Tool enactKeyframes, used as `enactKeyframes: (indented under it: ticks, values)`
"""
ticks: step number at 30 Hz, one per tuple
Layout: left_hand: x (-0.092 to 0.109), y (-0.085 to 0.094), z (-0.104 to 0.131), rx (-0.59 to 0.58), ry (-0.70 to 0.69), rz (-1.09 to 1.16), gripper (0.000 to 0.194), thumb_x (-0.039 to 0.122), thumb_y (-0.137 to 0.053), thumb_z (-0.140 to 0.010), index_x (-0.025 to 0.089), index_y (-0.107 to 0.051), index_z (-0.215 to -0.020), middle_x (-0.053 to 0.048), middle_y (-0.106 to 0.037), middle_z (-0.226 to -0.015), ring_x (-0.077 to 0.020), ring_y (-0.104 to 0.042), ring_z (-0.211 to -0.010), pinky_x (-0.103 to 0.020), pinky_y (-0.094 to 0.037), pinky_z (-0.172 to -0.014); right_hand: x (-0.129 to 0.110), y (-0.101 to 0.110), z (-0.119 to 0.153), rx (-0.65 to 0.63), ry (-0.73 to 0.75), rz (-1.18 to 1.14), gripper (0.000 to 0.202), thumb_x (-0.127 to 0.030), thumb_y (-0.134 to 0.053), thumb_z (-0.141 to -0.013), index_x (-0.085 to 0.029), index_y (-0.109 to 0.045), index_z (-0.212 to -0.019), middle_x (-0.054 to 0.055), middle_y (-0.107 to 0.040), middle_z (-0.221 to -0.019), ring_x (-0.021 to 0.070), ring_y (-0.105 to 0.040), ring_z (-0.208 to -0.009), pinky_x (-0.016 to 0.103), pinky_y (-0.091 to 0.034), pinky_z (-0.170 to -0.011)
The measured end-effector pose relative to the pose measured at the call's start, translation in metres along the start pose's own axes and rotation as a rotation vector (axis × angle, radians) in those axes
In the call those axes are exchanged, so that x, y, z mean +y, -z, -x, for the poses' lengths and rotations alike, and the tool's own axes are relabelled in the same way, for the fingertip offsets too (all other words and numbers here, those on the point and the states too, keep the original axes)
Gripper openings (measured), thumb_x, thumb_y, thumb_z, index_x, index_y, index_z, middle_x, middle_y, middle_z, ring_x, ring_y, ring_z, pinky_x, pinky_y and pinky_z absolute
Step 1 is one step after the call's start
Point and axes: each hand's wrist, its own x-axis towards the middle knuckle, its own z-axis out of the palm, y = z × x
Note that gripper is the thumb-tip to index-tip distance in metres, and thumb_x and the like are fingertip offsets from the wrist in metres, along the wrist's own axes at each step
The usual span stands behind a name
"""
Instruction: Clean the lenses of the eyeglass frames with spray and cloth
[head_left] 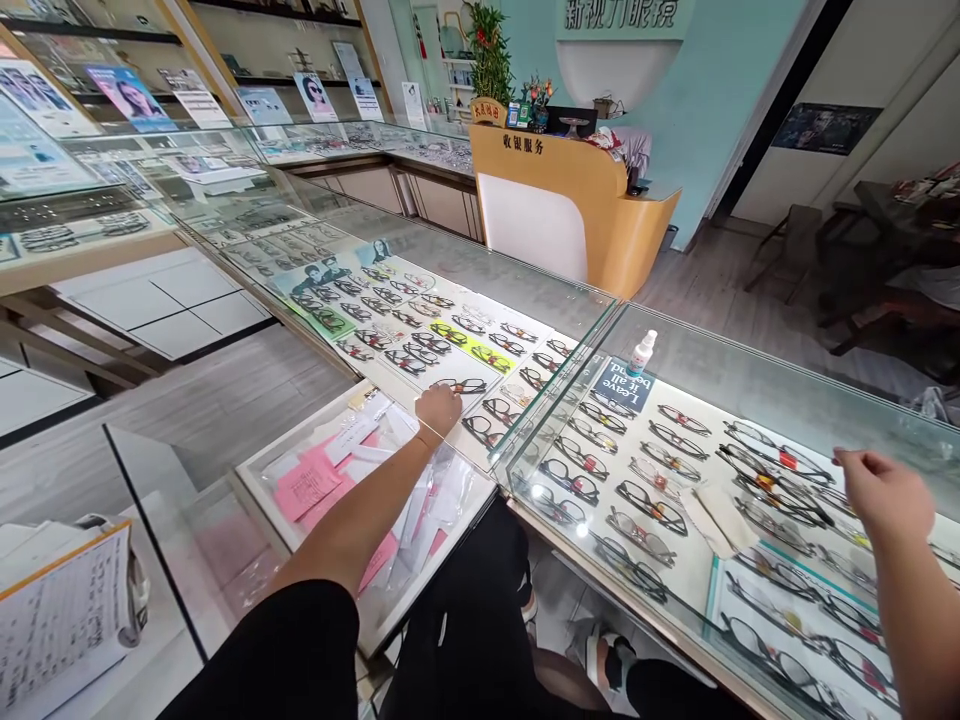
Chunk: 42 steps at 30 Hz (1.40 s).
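My left hand (439, 408) is closed at the near edge of the left display case (480, 462), its fingers around one end of a dark-framed pair of glasses (465, 386). Many other glasses lie in rows around it, some on a yellow-green strip (471, 346). My right hand (889, 495) is over the right glass case (694, 640), thumb and fingers pinched together. Whatever is between them is too small to name. Below and left of it are more rows of glasses and a folded cream cloth (720, 518).
A spray bottle (643, 353) stands on the right case's glass top. Under my left forearm is an open drawer (255, 480) with pink slips (306, 482) and plastic bags. A notebook (71, 610) lies at lower left. Behind stands a wooden counter (551, 165).
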Motion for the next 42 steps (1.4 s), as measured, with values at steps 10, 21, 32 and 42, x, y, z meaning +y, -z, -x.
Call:
enactKeyframes:
  ticks: [10,21,32,42]
  values:
    - [0.009,-0.012,0.003,-0.038,0.007,0.034,0.063,0.058,-0.045,-0.105,0.014,-0.064,-0.145,-0.028,-0.062,-0.153,-0.0454,-0.051,-0.147,-0.057,-0.041,-0.119,-0.004,0.004,0.007,-0.01,0.012,-0.023,0.038,-0.062,-0.052,-0.091,-0.032,-0.073,-0.099,0.009,-0.066,-0.066,0.0337,-0.06,-0.064,0.046,-0.045,-0.068]
    - [0.002,-0.027,-0.047,-0.188,-0.063,0.038,0.099,0.081,-0.045,-0.1,0.004,-0.051,-0.161,-0.034,-0.036,-0.176,-0.0457,-0.03,-0.167,-0.056,-0.034,-0.129,0.001,0.0,0.0,0.01,0.017,-0.003,0.034,-0.061,-0.052,-0.092,-0.032,-0.069,-0.091,0.008,-0.065,-0.065,0.0321,-0.059,-0.061,0.045,-0.044,-0.066]
    - [0.005,-0.033,-0.061,-0.18,-0.067,0.018,0.086,0.082,-0.048,-0.098,0.013,-0.061,-0.148,-0.028,-0.043,-0.174,-0.0449,-0.033,-0.162,-0.058,-0.037,-0.124,-0.004,0.003,0.008,0.011,-0.022,-0.007,0.037,-0.062,-0.052,-0.092,-0.031,-0.072,-0.093,0.007,-0.062,-0.065,0.03,-0.057,-0.062,0.044,-0.044,-0.065]
    - [0.015,-0.034,-0.063,-0.138,-0.027,0.03,0.079,0.08,-0.051,-0.097,0.014,-0.065,-0.137,-0.028,-0.056,-0.162,-0.045,-0.045,-0.152,-0.058,-0.041,-0.119,-0.007,0.005,0.009,0.017,-0.029,0.006,0.038,-0.061,-0.053,-0.091,-0.029,-0.073,-0.093,0.007,-0.065,-0.067,0.029,-0.058,-0.063,0.042,-0.043,-0.065]
